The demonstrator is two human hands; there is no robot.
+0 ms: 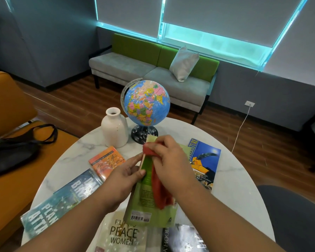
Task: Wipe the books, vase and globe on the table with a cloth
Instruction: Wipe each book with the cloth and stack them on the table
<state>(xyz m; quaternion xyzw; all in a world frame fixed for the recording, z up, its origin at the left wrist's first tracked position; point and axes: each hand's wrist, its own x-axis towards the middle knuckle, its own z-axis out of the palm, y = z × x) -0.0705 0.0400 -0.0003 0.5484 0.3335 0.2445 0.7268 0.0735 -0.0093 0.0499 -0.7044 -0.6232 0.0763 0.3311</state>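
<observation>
Centre frame: your left hand grips the book by its edge, your right hand clutches the cloth, seemingly pressed on the cover; a far stroke could topple the vase beyond.

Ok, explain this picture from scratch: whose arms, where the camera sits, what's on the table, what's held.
No machine here: a person works bare-handed, filmed by one camera worn on their head, looking forward and down. The left hand holds a green book by its edge; the right hand holds a red cloth against its cover. On the round marble table stand a white vase and a globe, with several other books lying flat.
</observation>
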